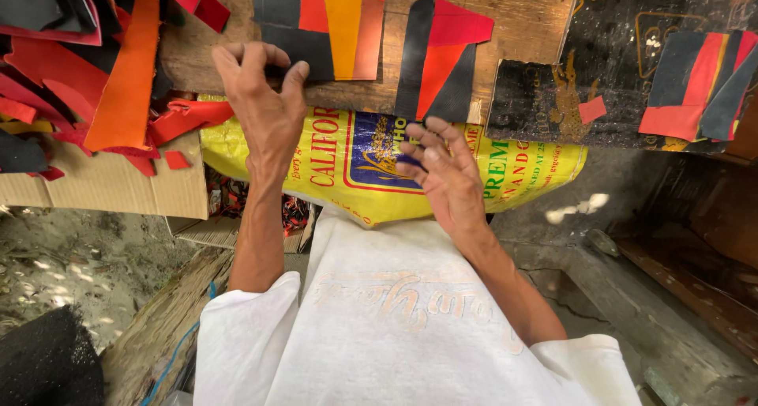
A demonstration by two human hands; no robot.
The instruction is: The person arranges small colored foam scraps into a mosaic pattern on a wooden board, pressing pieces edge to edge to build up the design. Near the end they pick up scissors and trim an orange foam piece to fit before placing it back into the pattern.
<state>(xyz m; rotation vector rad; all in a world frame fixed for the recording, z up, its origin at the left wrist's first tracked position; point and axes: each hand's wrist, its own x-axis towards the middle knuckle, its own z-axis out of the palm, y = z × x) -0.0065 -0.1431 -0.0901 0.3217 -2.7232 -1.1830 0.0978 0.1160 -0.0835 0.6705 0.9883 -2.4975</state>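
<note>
My left hand [264,110] reaches forward to a wooden board [521,15], its thumb and curled fingers pinching the near black corner of a patchwork piece [332,27] made of black, red and orange panels. My right hand [446,177] hovers lower over a yellow printed sack [347,185] that hangs off the board's edge. Its fingers are spread; a small dark spot shows by the fingertips, too unclear to name. A second patchwork piece [442,54] of black and red lies just beyond the right hand.
A heap of red, orange and black strips [118,82] lies at the left on cardboard [110,189]. At the right, a third patchwork piece [699,82] rests on a black printed sheet [616,74]. Rough ground and wooden planks lie below.
</note>
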